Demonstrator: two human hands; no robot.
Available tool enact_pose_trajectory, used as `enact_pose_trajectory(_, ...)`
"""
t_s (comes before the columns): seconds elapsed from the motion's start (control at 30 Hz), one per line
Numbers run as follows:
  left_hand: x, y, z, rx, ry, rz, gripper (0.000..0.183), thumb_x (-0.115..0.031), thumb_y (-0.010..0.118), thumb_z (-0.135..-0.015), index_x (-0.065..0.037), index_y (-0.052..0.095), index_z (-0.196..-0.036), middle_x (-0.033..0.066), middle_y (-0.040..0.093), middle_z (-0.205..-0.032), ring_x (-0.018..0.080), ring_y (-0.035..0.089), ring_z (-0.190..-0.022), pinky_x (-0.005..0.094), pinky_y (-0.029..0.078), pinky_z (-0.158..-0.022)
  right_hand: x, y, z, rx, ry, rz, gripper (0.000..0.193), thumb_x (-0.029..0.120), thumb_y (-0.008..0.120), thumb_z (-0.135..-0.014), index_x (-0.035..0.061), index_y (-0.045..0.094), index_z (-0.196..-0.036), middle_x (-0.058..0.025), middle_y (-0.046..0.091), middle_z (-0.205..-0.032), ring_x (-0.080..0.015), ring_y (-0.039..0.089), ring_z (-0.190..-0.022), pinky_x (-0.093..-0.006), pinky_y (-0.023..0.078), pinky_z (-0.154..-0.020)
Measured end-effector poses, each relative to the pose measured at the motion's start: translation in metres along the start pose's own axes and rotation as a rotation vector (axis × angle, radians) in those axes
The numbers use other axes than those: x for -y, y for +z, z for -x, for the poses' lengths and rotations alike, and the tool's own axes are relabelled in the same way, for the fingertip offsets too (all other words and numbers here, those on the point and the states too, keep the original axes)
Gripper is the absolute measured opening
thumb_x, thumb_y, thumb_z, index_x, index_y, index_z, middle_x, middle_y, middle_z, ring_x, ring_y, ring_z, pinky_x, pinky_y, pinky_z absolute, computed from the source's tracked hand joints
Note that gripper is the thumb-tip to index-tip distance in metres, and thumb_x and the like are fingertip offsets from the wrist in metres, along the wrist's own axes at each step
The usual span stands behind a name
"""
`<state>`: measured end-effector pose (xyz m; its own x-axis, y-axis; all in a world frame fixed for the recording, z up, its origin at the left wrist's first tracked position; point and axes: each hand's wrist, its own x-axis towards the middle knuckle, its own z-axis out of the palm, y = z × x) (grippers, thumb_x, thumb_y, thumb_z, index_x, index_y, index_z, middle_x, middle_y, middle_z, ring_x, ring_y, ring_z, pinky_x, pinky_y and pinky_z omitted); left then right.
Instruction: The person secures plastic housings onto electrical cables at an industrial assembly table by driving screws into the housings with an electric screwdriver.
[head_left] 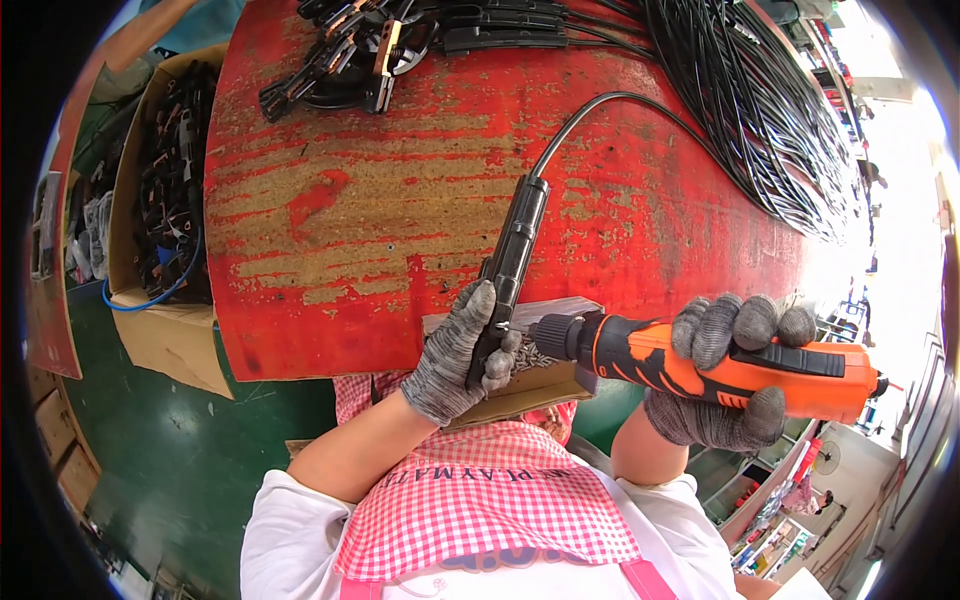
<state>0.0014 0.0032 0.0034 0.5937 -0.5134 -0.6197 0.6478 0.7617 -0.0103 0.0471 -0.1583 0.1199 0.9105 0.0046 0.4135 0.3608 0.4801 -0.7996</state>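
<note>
My left hand (pixel 455 355), in a grey knitted glove, is closed around a black plastic cable handle (pixel 518 235). The handle is tilted, and a black cable (pixel 610 97) runs from its upper end toward the far right. In my gloved right hand (pixel 725 375) is an orange and black electric screwdriver (pixel 640 350), held level. Its tip points left at a small screw (pixel 503 325) on the side of the handle, by my left fingers; whether the tip touches it I cannot tell. Beneath both hands stands an open cardboard box (pixel 545 385) with many loose screws (pixel 535 352).
The worn red tabletop (pixel 400 200) carries a pile of clamps with copper-coloured parts (pixel 345 55), several black handles (pixel 505 25) and a large bundle of black cables (pixel 760 110). Left of the table, a carton (pixel 165 320) holds more black parts. Another person's arm (pixel 145 30) shows at the far left.
</note>
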Motion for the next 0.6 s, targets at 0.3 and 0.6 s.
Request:
enact_pose_trajectory(0.3, 0.006, -0.004, -0.002, -0.015, 0.036, -0.075, 0.029, -0.036, 0.058, -0.082, -0.021, 0.045, -0.104, 0.0023, 0.054, -0.064, 0.0095, 0.051, -0.041, 0.0195, 0.038, -0.033, -0.012, 0.022, -0.023, 0.271, 0.115, 0.054, 0.049, 0.022, 0.070, -0.070, 0.0058, 0.038, -0.104, -0.0097, 0.055, -0.075, -0.0170, 0.056, -0.056, -0.0280, 0.047, -0.048)
enact_pose_trajectory(0.6, 0.006, -0.003, -0.003, -0.006, 0.028, -0.075, 0.031, -0.035, 0.058, -0.082, -0.020, 0.044, -0.105, 0.0000, 0.051, -0.064, 0.0087, 0.048, -0.041, 0.0196, 0.037, -0.033, -0.015, 0.016, -0.036, 0.519, 0.159, 0.065, 0.043, 0.018, 0.070, -0.068, 0.0079, 0.038, -0.094, -0.0047, 0.053, -0.060, -0.0148, 0.052, -0.046, -0.0292, 0.045, -0.044)
